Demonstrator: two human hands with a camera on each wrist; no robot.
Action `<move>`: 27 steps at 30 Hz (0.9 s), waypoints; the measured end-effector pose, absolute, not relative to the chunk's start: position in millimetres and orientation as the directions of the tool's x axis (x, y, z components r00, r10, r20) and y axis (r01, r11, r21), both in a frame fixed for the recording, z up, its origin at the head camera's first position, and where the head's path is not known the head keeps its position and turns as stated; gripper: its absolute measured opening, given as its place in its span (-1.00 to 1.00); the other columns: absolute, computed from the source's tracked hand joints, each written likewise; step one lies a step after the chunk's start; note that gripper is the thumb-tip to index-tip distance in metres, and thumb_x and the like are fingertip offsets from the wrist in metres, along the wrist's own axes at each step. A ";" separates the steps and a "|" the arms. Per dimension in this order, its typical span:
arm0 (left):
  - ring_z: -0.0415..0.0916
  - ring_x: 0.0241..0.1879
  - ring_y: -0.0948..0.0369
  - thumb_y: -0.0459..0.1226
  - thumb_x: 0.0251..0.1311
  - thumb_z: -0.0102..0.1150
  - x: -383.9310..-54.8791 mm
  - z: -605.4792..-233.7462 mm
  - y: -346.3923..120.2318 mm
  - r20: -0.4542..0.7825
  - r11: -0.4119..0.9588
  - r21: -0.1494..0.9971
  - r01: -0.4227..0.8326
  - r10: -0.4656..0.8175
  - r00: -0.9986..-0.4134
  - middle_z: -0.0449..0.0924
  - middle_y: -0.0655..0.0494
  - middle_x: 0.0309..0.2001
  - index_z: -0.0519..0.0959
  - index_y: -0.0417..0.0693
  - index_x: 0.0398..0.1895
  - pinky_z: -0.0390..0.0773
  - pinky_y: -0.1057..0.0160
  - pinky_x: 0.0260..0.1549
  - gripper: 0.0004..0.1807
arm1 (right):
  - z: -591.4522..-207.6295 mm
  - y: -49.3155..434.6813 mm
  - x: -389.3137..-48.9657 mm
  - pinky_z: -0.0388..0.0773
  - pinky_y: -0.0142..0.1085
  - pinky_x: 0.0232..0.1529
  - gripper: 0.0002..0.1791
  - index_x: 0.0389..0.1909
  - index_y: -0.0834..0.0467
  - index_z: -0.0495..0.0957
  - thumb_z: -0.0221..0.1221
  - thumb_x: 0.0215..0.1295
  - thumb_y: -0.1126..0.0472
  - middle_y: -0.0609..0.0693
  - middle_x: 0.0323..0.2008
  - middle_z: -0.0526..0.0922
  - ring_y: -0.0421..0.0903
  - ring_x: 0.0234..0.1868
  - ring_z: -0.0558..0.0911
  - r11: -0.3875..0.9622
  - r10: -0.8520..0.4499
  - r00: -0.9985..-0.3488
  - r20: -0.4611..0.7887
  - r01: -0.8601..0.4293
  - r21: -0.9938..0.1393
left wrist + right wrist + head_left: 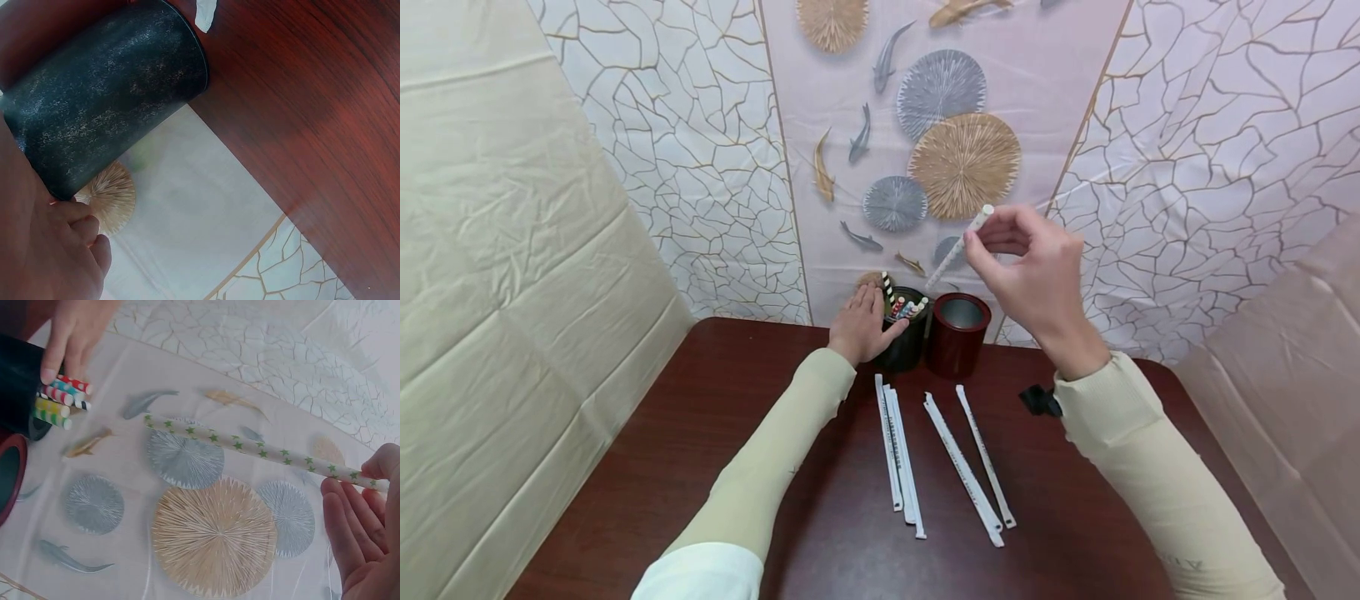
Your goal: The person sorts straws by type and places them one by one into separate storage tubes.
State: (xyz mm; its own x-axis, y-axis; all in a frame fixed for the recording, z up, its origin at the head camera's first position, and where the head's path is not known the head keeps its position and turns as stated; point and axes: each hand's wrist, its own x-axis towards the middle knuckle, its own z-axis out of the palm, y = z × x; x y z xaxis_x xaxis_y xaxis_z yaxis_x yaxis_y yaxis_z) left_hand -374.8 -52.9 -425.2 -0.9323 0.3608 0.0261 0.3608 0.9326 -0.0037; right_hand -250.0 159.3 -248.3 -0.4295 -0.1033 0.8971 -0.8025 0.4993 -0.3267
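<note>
My right hand (1037, 267) pinches one end of a white paper straw with green stars (250, 447) between thumb and fingertips. The straw slants in the air above the cans, its far end free. My left hand (859, 325) holds the rim of a black can (901, 350), with the thumb on the near side. Colorful paper straws (59, 403), striped and dotted, stand in that can. Right beside it is a dark red can (955, 350) with a bare grey inside showing. The left wrist view shows the black can's side and curled fingers at its rim.
On the dark red wooden table (760, 500), several thin straws in white paper wrappers (898, 467) lie left of center. More wrapped straws (962, 467) lie to their right. A patterned cloth (700, 167) hangs right behind the cans, with beige cloth on both sides.
</note>
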 end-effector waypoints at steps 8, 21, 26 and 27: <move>-0.23 0.75 0.03 0.40 0.56 -0.59 -375.0 -425.8 -53.7 0.029 0.932 -0.011 0.363 0.363 -0.931 -0.23 -0.12 0.75 -0.14 -0.20 0.74 -0.01 0.06 0.70 0.03 | -247.7 148.5 -275.5 0.75 -0.47 -0.14 -0.83 -0.22 0.49 0.62 0.35 0.29 0.43 0.31 -0.30 0.81 -0.59 -0.24 0.69 0.444 -0.083 -0.383 0.920 -0.841 -0.310; -0.20 0.75 0.01 0.40 0.56 -0.57 -375.7 -425.1 -53.8 0.046 0.929 -0.006 0.371 0.371 -0.928 -0.18 -0.14 0.75 -0.12 -0.22 0.73 0.02 0.06 0.69 0.03 | -294.1 132.5 -326.0 0.81 -0.22 -0.14 -0.86 -0.18 0.40 0.68 0.33 0.35 0.37 0.25 -0.30 0.82 0.11 -0.28 0.85 0.448 0.001 -0.518 0.856 -0.765 -0.463; -0.18 0.74 0.01 0.40 0.56 -0.57 -376.3 -426.1 -53.7 0.055 0.928 -0.008 0.371 0.371 -0.927 -0.15 -0.14 0.74 -0.11 -0.22 0.73 0.03 0.06 0.69 0.03 | -315.3 126.9 -340.5 0.82 -0.15 -0.16 -0.85 -0.17 0.42 0.67 0.32 0.36 0.37 0.28 -0.29 0.82 0.14 -0.27 0.85 0.466 -0.011 -0.561 0.828 -0.735 -0.492; -0.17 0.74 0.01 0.40 0.56 -0.57 -376.5 -426.4 -53.5 0.057 0.928 -0.007 0.371 0.371 -0.927 -0.15 -0.14 0.74 -0.11 -0.22 0.73 0.03 0.06 0.69 0.03 | -319.0 125.7 -342.4 0.82 -0.14 -0.17 -0.85 -0.17 0.42 0.67 0.32 0.35 0.37 0.28 -0.29 0.82 0.14 -0.27 0.85 0.467 -0.011 -0.570 0.822 -0.730 -0.499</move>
State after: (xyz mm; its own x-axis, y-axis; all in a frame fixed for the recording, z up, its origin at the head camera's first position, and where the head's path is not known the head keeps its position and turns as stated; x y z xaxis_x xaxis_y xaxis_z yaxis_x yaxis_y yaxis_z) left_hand -376.5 -53.5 -426.4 -0.9268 0.3713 0.0571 0.3715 0.9284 -0.0069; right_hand -342.4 125.7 -319.0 -0.5698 -0.0112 0.8217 -0.7296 0.4672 -0.4995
